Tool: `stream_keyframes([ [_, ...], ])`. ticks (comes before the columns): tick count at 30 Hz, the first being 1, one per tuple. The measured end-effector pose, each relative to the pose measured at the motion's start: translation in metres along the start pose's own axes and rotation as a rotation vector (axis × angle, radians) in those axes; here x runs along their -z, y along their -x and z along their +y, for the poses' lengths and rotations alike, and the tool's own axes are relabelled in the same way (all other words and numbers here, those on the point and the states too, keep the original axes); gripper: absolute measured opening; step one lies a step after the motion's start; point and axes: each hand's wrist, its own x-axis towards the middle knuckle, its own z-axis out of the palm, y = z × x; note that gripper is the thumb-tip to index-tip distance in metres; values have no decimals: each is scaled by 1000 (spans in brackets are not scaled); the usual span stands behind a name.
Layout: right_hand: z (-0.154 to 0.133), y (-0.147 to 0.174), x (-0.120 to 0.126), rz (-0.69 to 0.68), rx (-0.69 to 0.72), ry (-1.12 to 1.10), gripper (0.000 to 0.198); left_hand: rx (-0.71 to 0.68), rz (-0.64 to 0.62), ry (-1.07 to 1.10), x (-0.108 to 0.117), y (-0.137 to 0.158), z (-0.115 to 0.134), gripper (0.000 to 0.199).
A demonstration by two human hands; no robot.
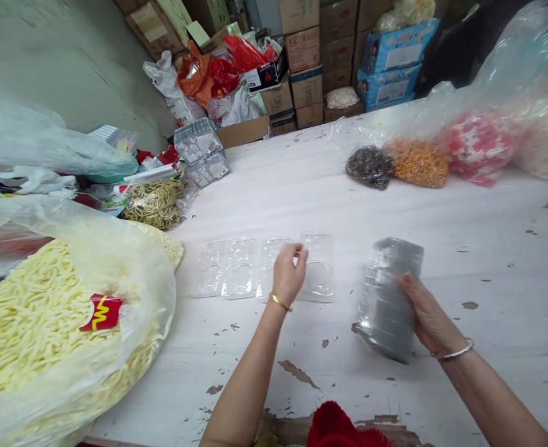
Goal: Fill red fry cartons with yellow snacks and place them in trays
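My right hand [434, 323] grips a thick stack of nested clear plastic blister trays [390, 298], tilted over the right part of the table, with the thumb on its near side. Four single trays lie side by side on the table: a leftmost tray [210, 270], a second tray [239, 270], a third tray [265, 273] partly behind my left hand, and a rightmost tray [319, 273]. Over the gap between the last two is my left hand [290, 270], its fingers curled together. Whether anything is pinched in them I cannot make out.
A large bag of pale yellow stick-shaped pieces [31, 310], with a red carton piece [101, 312] on it, stands at left. Bagged dark [370, 166], orange [420, 164] and pink-red pieces [481, 146] sit at back right. Packed trays [202, 152] stand at back left.
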Motion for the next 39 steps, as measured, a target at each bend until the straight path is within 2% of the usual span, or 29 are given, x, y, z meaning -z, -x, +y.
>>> stream_keyframes([
  [3,11,7,-17,-133,14,21,57,16,-332,126,-10,38,39,23],
  [4,14,9,-21,-172,45,30,57,38,-406,185,-15,49,51,24],
  [6,17,16,-26,-231,85,37,57,70,-457,256,-24,65,68,23],
  [10,15,31,-22,-278,95,34,57,147,-372,305,-34,81,86,21],
  [15,11,48,-4,-366,62,-37,55,318,-346,611,-47,97,102,28],
  [19,7,56,14,-457,-47,-131,56,360,-304,707,-64,110,115,32],
  [22,0,57,29,-454,-86,-166,54,354,-321,715,-79,115,119,34],
  [25,-7,54,42,-420,-136,-231,52,293,-380,634,-92,113,120,32],
  [29,-10,46,51,-384,-287,-385,45,165,-393,386,-109,104,120,32],
  [33,-9,37,54,-441,-411,-513,49,76,-379,198,-121,94,121,35],
  [39,-11,18,57,-502,-413,-560,58,28,-358,83,-135,77,123,33],
])
